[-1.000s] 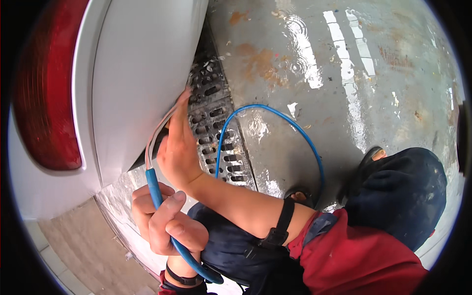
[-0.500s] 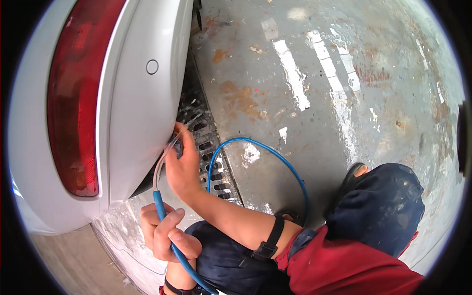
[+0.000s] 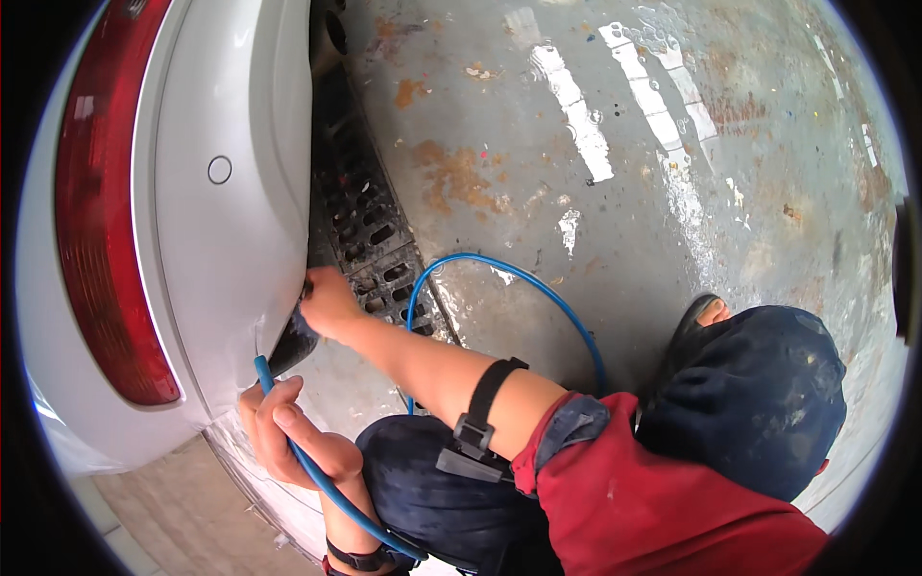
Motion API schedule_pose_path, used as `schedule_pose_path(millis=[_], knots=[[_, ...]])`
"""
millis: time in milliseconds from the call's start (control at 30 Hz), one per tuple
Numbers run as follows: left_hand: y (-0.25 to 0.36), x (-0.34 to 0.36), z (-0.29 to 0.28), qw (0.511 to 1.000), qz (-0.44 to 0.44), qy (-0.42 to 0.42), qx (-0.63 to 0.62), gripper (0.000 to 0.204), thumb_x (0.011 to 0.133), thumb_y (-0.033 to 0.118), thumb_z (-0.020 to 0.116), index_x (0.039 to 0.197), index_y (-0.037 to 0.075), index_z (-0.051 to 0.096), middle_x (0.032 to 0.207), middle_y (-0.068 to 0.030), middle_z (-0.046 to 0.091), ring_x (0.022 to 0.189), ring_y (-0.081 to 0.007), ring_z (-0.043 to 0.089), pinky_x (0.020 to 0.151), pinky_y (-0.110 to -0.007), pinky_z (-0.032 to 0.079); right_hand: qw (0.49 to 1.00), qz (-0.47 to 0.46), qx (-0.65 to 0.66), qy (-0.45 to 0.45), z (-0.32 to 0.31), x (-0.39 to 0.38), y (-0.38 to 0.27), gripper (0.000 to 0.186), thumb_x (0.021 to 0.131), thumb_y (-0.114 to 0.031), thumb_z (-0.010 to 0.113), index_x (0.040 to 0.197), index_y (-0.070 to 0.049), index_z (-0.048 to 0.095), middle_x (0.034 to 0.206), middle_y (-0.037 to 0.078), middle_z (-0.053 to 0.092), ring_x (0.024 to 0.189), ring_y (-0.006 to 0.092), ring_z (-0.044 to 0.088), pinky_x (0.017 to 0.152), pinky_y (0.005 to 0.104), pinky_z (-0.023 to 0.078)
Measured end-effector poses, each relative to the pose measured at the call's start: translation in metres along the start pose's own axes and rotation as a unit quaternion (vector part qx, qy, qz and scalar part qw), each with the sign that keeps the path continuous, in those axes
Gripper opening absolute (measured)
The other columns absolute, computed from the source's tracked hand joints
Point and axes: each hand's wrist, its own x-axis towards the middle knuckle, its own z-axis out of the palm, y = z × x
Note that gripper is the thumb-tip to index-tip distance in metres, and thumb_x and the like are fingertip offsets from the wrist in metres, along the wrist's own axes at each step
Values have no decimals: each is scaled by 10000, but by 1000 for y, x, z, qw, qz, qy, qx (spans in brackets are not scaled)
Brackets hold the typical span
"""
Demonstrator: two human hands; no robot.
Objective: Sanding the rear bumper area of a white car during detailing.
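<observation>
My left hand [image 3: 325, 451] is closed around a blue hose [image 3: 338, 499] near its end, which points up at the car's pale bumper [image 3: 226, 259]. A thin clear stream seems to leave the hose tip. My right hand [image 3: 331, 305] reaches across to the bumper's lower edge, its fingers curled and partly hidden against the dark underside. Something dark shows by those fingers, too unclear to name.
A red tail light [image 3: 101, 221] sits left of the bumper. Beneath the car's edge runs a slotted drain grate [image 3: 384, 278]. A wet grey floor [image 3: 499, 115] spreads rightward. The hose loops beside my knees [image 3: 744, 403].
Both hands have moved left, and my right hand has turned and gone lower, in against the bumper's underside. The clear stream bending from hose to hand before shows only faintly now.
</observation>
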Motion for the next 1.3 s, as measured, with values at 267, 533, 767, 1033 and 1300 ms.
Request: schedule_pose_path(millis=[267,533,767,1033,1300], knots=[[8,12,12,1000,16,5,24,389,1116,236,467,937,-33,685,827,-94,563,762,-186,513,678,-323,410,998,40,47,-23,-28,-2,-25,265,882,-38,624,1080,13,793,1010,299,744,959,438,735,838,459,565],[27,32,12,998,48,40,9,361,1088,217,458,954,-25,690,818,-109,558,745,-196,498,656,-326,378,973,-107,-200,36,-110,-21,-132,217,737,-7,600,871,54,760,850,330,686,850,522,688,799,553,561],[31,66,-3,991,112,22,-64,353,1050,230,494,931,-34,696,749,-179,561,672,-306,548,606,-394,415,948,-99,-301,-3,-155,-24,-246,137,766,-38,683,831,73,729,887,311,717,921,487,722,833,514,586],[13,95,-29,970,197,25,-138,277,1022,145,479,1018,-42,683,837,-144,559,710,-224,490,625,-346,364,984,-125,-105,75,-175,3,-296,119,809,56,598,836,134,683,782,213,670,808,283,654,717,486,524],[19,120,-68,960,235,52,-141,247,979,121,512,988,-37,702,765,-139,539,638,-233,492,569,-338,357,946,-162,115,256,-166,25,-273,353,1008,-62,521,1298,25,703,1168,235,769,1115,317,734,950,426,555]])
